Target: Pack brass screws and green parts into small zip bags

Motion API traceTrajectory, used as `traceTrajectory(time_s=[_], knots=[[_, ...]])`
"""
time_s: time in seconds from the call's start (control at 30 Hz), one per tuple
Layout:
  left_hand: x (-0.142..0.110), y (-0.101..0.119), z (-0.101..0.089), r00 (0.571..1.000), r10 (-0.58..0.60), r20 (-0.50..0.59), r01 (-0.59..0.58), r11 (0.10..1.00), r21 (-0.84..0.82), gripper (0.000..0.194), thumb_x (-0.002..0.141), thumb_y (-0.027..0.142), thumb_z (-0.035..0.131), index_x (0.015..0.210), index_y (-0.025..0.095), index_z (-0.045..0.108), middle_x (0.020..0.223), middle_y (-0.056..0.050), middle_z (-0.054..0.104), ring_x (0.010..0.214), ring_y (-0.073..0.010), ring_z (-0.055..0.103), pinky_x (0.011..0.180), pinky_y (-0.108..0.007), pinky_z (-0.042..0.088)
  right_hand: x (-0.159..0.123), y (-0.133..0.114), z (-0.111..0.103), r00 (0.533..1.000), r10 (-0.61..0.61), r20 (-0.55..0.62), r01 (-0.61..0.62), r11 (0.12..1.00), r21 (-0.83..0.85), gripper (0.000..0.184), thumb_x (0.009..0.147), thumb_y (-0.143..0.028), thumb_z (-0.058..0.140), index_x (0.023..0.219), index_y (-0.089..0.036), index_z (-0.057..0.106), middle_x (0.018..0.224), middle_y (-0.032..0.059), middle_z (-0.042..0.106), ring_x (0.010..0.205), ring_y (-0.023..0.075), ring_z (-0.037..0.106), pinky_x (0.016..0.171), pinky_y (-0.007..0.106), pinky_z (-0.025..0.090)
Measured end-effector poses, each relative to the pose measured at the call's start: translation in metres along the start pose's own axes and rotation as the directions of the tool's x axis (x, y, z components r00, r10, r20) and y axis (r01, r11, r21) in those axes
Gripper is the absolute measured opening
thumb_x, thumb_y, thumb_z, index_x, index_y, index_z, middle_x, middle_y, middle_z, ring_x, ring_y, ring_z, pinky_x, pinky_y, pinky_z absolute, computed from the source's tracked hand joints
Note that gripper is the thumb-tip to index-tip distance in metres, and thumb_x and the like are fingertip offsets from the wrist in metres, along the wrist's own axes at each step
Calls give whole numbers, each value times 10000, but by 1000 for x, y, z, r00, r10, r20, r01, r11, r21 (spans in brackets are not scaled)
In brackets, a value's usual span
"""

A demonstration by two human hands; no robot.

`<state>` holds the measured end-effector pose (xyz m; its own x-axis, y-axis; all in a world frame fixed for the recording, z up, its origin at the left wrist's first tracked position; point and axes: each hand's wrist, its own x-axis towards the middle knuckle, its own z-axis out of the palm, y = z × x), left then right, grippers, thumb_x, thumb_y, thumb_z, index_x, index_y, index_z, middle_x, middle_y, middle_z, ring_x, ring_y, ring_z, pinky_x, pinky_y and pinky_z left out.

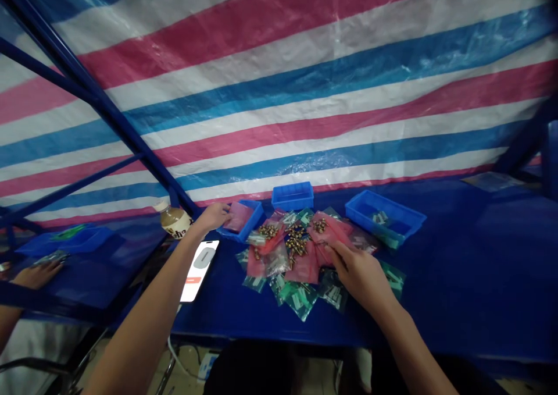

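My left hand (215, 216) reaches to the left blue tray, its fingers closed at the edge of a pink plastic bag (239, 215) there. On the right, my right hand (361, 269) pinches another pink bag (321, 254) at the side of the pile; its fingertips are partly hidden. Between the hands lie small brass-coloured metal parts (296, 241) in a loose heap on pink bags. More such parts (268, 231) rest on a bag to the left. Clear bags with pale strips (300, 299), some greenish, spread around and under the heap.
A blue tray (293, 196) stands behind the pile, and another blue tray (407, 216) with clear bags is at right. A lit phone (201, 270) and a bottle (174, 220) are at left. Beyond the blue frame, another person's hand (41, 273) rests near a blue tray (82, 241).
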<state>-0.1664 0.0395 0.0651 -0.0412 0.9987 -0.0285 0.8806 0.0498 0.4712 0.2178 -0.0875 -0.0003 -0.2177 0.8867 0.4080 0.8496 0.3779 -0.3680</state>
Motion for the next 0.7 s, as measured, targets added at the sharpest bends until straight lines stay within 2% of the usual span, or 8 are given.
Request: traceTrajectory(time_s=[0.07, 0.13, 0.23, 0.3, 0.43, 0.6, 0.7], knots=[[1, 3, -4, 999, 19, 35, -20, 999, 30, 216, 602, 303, 573, 730, 148, 650, 608, -40, 645, 585, -198, 578, 521, -254, 389, 0, -1, -1, 1000, 8, 14, -8, 1000, -11, 279, 991, -304, 395, 979, -224, 662, 755, 41, 721, 654, 198, 691, 503, 259, 319], [0, 6, -5, 998, 43, 54, -47, 996, 81, 224, 604, 275, 551, 760, 149, 649, 580, -24, 622, 557, -188, 562, 510, -248, 364, 1, -3, -2, 999, 15, 33, -15, 1000, -18, 275, 993, -304, 397, 974, -221, 659, 759, 40, 722, 659, 199, 693, 504, 260, 316], [0, 10, -4, 996, 67, 67, -78, 979, 189, 219, 643, 274, 553, 796, 158, 661, 579, -23, 617, 558, -191, 565, 516, -249, 349, 0, -4, -3, 999, 9, 46, -7, 999, -33, 278, 995, -280, 387, 978, -214, 656, 797, 47, 728, 671, 206, 695, 510, 268, 320], [0, 12, -2, 996, 62, 66, -78, 960, 270, 163, 669, 288, 571, 736, 168, 659, 604, -43, 636, 594, -207, 588, 539, -256, 367, 0, -5, -3, 999, -1, 47, 2, 999, -38, 282, 996, -270, 381, 987, -210, 657, 807, 52, 730, 681, 212, 698, 518, 273, 328], [1, 17, 4, 1000, 10, 0, -9, 906, 423, 161, 688, 324, 637, 667, 165, 655, 722, -109, 686, 782, -271, 647, 666, -284, 445, 0, -5, -2, 999, -5, 50, 7, 1000, -30, 267, 994, -274, 396, 990, -215, 656, 797, 42, 733, 673, 211, 697, 523, 279, 328], [-7, 28, 11, 990, -42, -131, 107, 830, 547, 270, 693, 333, 704, 860, 122, 696, 995, -222, 686, 1091, -385, 585, 842, -401, 484, -2, -3, 2, 999, -43, 21, 43, 999, 12, 271, 1002, -309, 396, 990, -221, 651, 805, 23, 726, 703, 197, 695, 546, 276, 334], [-9, 35, 12, 990, -15, -140, 96, 796, 597, 294, 698, 252, 702, 952, 105, 689, 1102, -251, 652, 1196, -428, 513, 900, -476, 470, -2, -1, 4, 998, -68, -11, 68, 998, 16, 258, 1000, -316, 409, 1000, -224, 650, 821, 15, 725, 715, 193, 694, 548, 278, 325]])
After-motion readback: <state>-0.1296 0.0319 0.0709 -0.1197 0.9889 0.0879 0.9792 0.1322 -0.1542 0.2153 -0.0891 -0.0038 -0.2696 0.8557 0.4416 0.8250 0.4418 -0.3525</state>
